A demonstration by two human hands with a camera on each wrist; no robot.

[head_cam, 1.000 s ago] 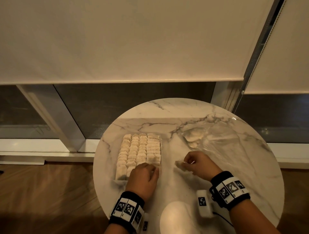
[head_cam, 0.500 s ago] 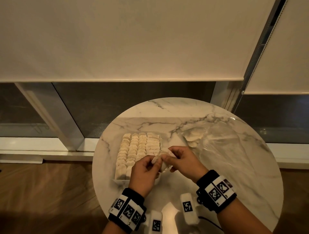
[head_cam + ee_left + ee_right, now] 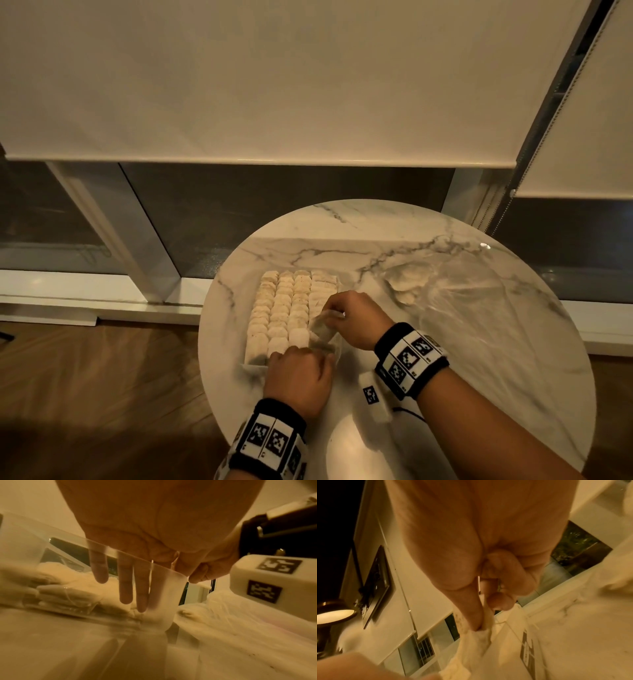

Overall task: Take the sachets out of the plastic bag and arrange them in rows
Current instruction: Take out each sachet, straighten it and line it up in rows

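A clear tray [image 3: 251,366] on the left of the round marble table [image 3: 342,233] holds several rows of pale sachets [image 3: 281,308]. My right hand [image 3: 330,313] pinches one sachet [image 3: 322,330] by its top edge over the tray's near right corner; the right wrist view shows that sachet [image 3: 477,638] hanging from thumb and forefinger. My left hand [image 3: 301,353] is at the tray's near edge. In the left wrist view its fingers [image 3: 126,588] reach straight down behind the clear wall [image 3: 163,588], by the packed sachets, with the thumb outside. The plastic bag [image 3: 462,308] lies flat on the right.
A few sachets [image 3: 407,279] remain inside the bag at its far left end. Beyond the table are a window with lowered roller blinds [image 3: 274,85] and a white sill. Wooden floor [image 3: 102,394] lies to the left, below the table's edge.
My right hand has picked a sachet off the table, brought it to my left hand, then carried it over the tray's near right corner. My left hand has dropped back to the tray's near edge.
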